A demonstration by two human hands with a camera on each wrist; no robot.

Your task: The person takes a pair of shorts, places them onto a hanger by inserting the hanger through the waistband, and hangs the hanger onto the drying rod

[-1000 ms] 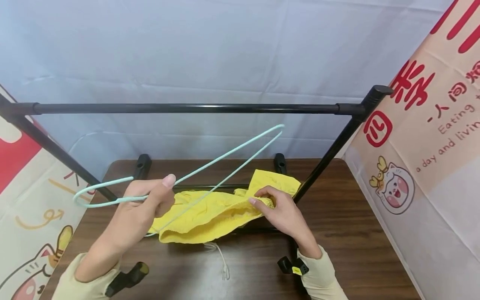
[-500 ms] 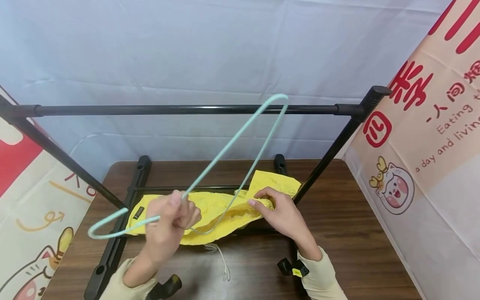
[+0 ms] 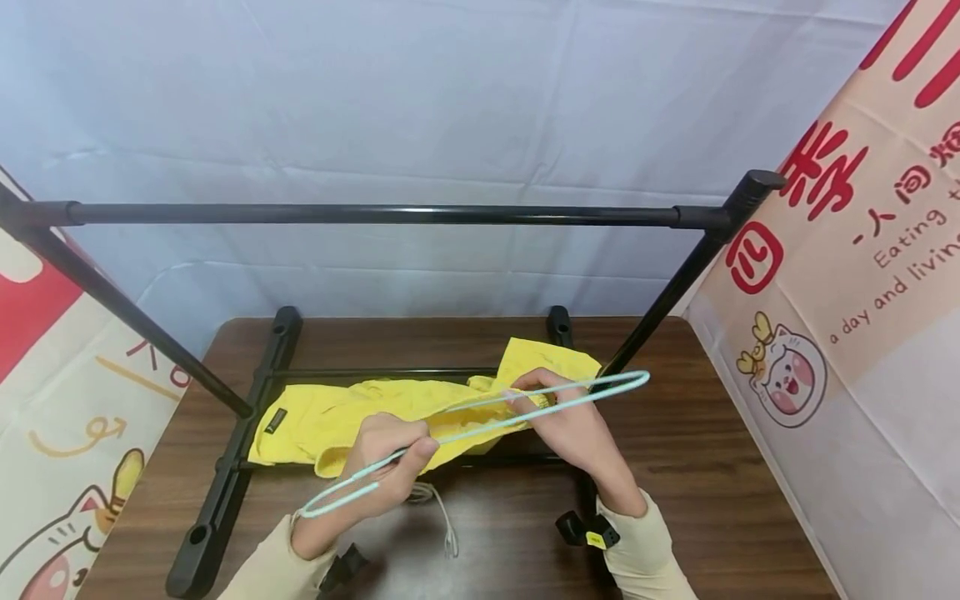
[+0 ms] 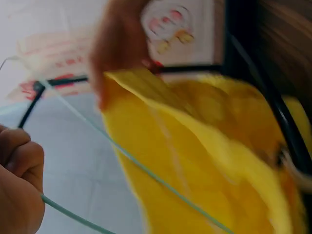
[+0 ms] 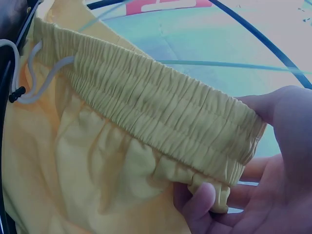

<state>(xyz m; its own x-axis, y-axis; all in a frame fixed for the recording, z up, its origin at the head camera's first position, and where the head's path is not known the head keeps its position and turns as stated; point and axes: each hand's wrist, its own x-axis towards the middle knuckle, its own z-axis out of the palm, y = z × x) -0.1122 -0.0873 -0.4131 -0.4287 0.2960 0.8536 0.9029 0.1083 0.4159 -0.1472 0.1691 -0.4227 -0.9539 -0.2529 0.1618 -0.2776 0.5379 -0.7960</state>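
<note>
Mint-green and thin, a clothes hanger [image 3: 643,379] is gripped by my left hand [image 3: 390,467], its long end slanting right across the front of my right hand [image 3: 570,425]. Yellow drawstring pants [image 3: 300,412] lie bunched over the lower bars of the rack. My right hand pinches the edge of their gathered elastic waistband [image 5: 161,97], thumb on one side and fingers on the other. A white drawstring [image 5: 34,92] with a black toggle hangs from the waistband. In the left wrist view, one hanger rod [image 4: 122,151] crosses the waist opening.
A black clothes rack spans the wooden table [image 3: 720,500], with its top rail [image 3: 375,214] above and beyond both hands. Its slanted posts and a floor foot [image 3: 213,517] stand at the sides. A pale cloth [image 3: 450,100] hangs behind, with printed sheets left and right.
My left hand has moved right and toward the pants, first tilting the hanger's far end up, then lowering it across my right hand. The right hand has kept its hold on the waistband.
</note>
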